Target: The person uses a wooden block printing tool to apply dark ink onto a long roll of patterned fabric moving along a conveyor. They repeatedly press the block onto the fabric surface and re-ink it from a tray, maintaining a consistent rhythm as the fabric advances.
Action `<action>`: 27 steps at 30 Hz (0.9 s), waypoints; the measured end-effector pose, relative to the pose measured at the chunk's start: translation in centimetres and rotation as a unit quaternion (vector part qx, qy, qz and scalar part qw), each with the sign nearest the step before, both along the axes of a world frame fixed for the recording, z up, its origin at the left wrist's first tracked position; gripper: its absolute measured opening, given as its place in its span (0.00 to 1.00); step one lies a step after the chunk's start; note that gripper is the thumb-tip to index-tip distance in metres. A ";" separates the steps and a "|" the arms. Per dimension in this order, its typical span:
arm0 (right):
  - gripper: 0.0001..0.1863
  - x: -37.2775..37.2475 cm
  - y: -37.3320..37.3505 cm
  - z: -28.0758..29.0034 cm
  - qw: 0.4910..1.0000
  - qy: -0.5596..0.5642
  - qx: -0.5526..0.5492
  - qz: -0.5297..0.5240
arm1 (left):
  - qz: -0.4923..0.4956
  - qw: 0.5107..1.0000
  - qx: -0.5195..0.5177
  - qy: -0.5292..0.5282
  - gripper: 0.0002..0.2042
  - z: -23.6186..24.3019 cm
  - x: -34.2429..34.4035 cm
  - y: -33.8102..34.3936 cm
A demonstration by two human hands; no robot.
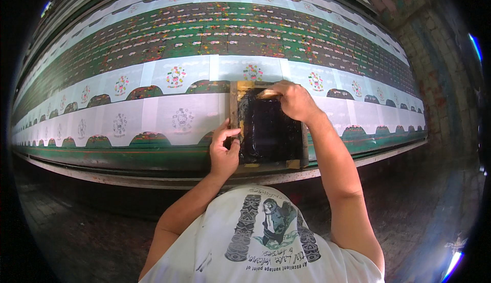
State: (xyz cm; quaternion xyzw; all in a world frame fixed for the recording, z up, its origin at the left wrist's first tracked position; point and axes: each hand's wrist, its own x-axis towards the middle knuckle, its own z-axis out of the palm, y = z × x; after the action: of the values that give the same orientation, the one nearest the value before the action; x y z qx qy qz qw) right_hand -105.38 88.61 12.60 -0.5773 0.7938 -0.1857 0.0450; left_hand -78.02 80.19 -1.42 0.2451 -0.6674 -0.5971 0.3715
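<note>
A wooden-framed printing screen (268,134) lies flat over the near row of white fabric pieces, its inside coated with black ink. My left hand (225,146) grips the left side of the frame, thumb and fingers closed on the wood. At the screen's far end my right hand (296,101) is closed around the wooden handle of a squeegee (267,94). The squeegee's lower edge is hard to make out against the dark ink. To the left of the frame, a fabric piece (182,120) bears a dark outline print; the piece under the screen is hidden.
A long green table (169,155) runs from left to right, with a pale rail (148,180) along its near edge. Behind the screen, another row of white fabric (176,75) carries coloured prints. Paint-spotted dark strips (194,29) lie farther back. A brick floor (434,68) shows at right.
</note>
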 end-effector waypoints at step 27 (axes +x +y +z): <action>0.25 14.2 14.2 -0.3 0.997 -0.081 -0.002 0.017 | -0.013 0.996 -0.076 -0.039 0.24 1.0 -0.3 0.7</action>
State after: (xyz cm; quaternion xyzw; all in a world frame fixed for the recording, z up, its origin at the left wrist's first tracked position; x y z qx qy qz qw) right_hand -91.20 102.81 12.28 -0.5737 0.7774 -0.2325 0.1117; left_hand -78.36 80.85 -0.44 0.2305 -0.7282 -0.5390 0.3552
